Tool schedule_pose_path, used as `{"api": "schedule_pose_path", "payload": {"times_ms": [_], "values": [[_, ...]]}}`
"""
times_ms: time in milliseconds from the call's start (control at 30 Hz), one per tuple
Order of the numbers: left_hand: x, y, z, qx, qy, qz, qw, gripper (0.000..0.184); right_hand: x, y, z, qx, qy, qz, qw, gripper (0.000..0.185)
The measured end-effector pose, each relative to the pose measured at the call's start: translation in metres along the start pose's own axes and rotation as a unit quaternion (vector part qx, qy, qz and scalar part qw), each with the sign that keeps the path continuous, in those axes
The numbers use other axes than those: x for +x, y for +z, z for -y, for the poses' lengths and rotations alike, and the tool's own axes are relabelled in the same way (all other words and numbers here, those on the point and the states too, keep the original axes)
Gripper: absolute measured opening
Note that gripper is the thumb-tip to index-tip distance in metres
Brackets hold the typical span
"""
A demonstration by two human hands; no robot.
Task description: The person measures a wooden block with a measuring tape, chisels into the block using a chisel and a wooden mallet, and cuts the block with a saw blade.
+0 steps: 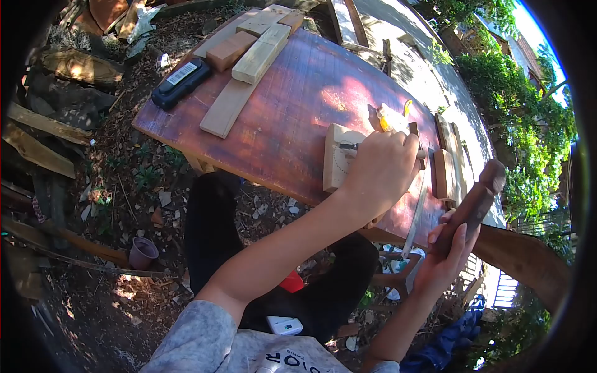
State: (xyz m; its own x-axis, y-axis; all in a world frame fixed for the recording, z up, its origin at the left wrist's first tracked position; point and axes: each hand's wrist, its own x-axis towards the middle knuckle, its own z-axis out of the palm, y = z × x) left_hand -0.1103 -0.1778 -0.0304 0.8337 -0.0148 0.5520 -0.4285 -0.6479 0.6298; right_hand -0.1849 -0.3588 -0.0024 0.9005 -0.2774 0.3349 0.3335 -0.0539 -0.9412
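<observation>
A pale wooden block (333, 163) with a dotted curved line lies near the table's front edge. My left hand (384, 163) is over the block's right side, its fingers closed round a small tool. The tool's dark metal end (348, 146) shows on the block's side of the hand, and its handle end (421, 154) sticks out on the other. To the right, beyond the table edge, my right hand (453, 248) is wrapped round a dark, rounded wooden piece (469, 208), held tilted up. A long thin metal strip (418, 214) lies between the hands.
Wooden pieces (261, 53), a reddish block (231, 51) and a black device (181, 84) lie on the table's far left. More wood strips (443, 174) and a yellow-and-white item (390, 118) are at the right. A small white device (285, 325) rests on my lap.
</observation>
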Motion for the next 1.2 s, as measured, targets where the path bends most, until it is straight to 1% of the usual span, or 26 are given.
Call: {"api": "schedule_pose_path", "payload": {"times_ms": [67,167,267,367,467,567,767,867,967,1067,1200], "values": [[0.001,0.006,0.004,0.005,0.011,-0.004,1.0,0.024,-0.007,-0.003,-0.002,-0.044,0.018,0.064,0.997,0.042],[-0.001,0.015,0.006,0.01,0.027,-0.024,0.999,0.025,-0.01,-0.003,-0.005,-0.053,-0.002,0.066,0.996,0.041],[0.003,0.021,0.008,-0.006,0.073,-0.035,0.997,0.025,-0.007,-0.006,-0.002,-0.032,0.022,0.038,0.999,0.041],[0.005,0.023,0.007,-0.069,0.084,-0.041,0.993,0.024,-0.008,-0.003,0.002,-0.012,0.021,0.03,0.999,0.045],[0.005,0.021,0.006,-0.082,0.082,-0.042,0.992,0.024,-0.01,-0.009,-0.001,-0.033,0.017,0.056,0.998,0.045],[0.005,0.021,0.006,-0.071,0.086,-0.044,0.993,0.023,-0.011,-0.008,-0.001,-0.04,0.02,0.062,0.997,0.047],[0.005,0.023,0.006,-0.076,0.104,-0.064,0.99,0.02,-0.012,-0.007,-0.003,-0.036,0.03,0.061,0.997,0.05],[0.005,0.02,0.005,-0.086,0.098,-0.052,0.99,0.02,-0.012,-0.004,-0.003,-0.032,0.03,0.062,0.997,0.049],[0.004,0.021,0.005,-0.088,0.097,-0.054,0.99,0.021,-0.011,-0.004,-0.002,-0.03,0.028,0.075,0.996,0.048],[0.005,0.022,0.005,-0.083,0.1,-0.057,0.99,0.021,-0.013,0.0,0.0,-0.029,0.029,0.067,0.997,0.047],[0.005,0.022,0.006,-0.076,0.107,-0.085,0.988,0.021,-0.012,-0.003,-0.001,-0.031,0.026,0.072,0.997,0.048]]}}
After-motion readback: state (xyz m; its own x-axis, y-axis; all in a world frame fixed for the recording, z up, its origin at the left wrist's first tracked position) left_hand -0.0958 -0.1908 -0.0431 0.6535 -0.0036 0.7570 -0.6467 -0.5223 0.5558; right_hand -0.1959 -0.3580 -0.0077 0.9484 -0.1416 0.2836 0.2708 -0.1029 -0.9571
